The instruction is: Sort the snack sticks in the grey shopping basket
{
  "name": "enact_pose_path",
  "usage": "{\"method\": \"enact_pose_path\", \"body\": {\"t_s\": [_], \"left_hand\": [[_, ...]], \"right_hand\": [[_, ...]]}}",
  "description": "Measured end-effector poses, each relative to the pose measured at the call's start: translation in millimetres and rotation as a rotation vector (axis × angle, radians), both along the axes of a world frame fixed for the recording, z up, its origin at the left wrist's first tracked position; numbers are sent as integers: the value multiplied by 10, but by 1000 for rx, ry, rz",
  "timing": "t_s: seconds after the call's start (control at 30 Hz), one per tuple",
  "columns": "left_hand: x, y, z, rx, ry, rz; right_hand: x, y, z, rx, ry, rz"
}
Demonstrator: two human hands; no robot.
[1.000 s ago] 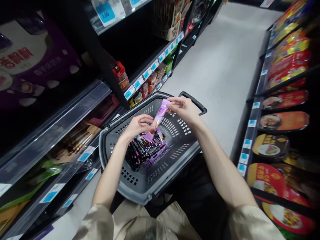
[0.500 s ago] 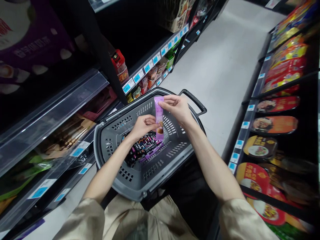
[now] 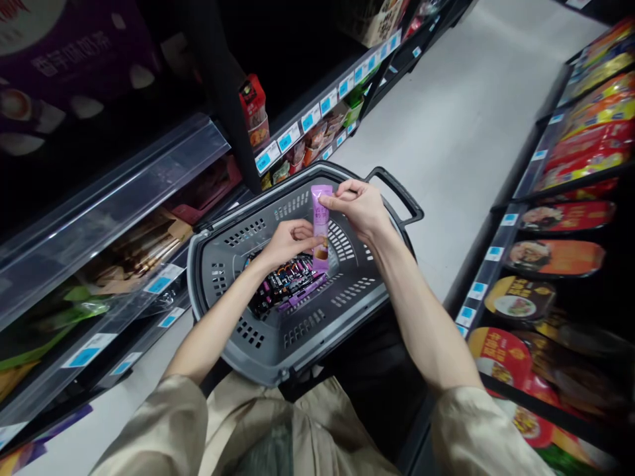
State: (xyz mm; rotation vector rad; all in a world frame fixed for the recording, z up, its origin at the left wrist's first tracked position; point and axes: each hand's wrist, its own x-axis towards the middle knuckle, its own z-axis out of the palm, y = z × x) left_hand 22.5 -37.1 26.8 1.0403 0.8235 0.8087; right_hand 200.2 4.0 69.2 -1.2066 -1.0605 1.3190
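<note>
A slim purple stick sachet (image 3: 321,221) with pale lettering and a picture of a cup stands upright between my hands, above the shopping basket. My left hand (image 3: 288,243) pinches its lower part, thumb in front. At its upper end, my right hand (image 3: 364,208) has its thumb against the front and its fingers curled. Below them is the grey plastic basket (image 3: 342,327) with slotted walls. Several dark, shiny packets (image 3: 280,283) lie in the left part of its bottom, with another purple stick sachet (image 3: 302,293) along their near side.
A black basket handle (image 3: 404,195) sticks out at the far right. Shelves with price tags (image 3: 268,158) run along the left, with a large purple carton (image 3: 74,66) above. Bowl-shaped packs (image 3: 520,297) fill the right shelves. Pale aisle floor (image 3: 446,119) stretches ahead.
The view has shifted slightly, so the basket and shelves sit a little further right and higher. My right fingers are more curled, and the sachet is still held in both hands.
</note>
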Motion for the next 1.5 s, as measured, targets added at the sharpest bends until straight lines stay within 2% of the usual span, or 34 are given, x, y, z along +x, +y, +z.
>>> {"method": "enact_pose_path", "body": {"t_s": [0.2, 0.37, 0.43, 0.53, 0.67, 0.77, 0.9, 1.03, 1.17, 1.3, 1.43, 1.5], "left_hand": [[45, 120, 94, 103, 59, -4], [48, 154, 114, 213, 144, -8], [45, 148, 100, 243, 177, -23], [58, 138, 81, 243, 153, -43], [113, 122, 85, 221, 76, -7], [153, 105, 102, 214, 22, 50], [171, 103, 86, 231, 60, 158], [168, 119, 39, 182, 60, 182], [176, 100, 46, 153, 28, 156], [176, 70, 63, 127, -1, 103], [151, 74, 16, 117, 59, -50], [138, 83, -16, 115, 93, -78]], "right_hand": [[16, 15, 41, 38, -40, -45], [94, 1, 6, -38, -27, 47], [125, 2, -20, -59, -2, 41], [154, 12, -45, -67, 1, -11], [163, 12, -53, -65, -22, -38], [151, -9, -64, -42, -4, -40], [104, -50, -67, -39, 37, -58], [38, -82, -21, -44, 77, -17], [2, -94, 14, -66, 83, 50], [26, -70, -12, -74, 71, -8], [84, -32, -39, -58, 55, -56], [107, -21, -34, -42, 42, -75]]}}
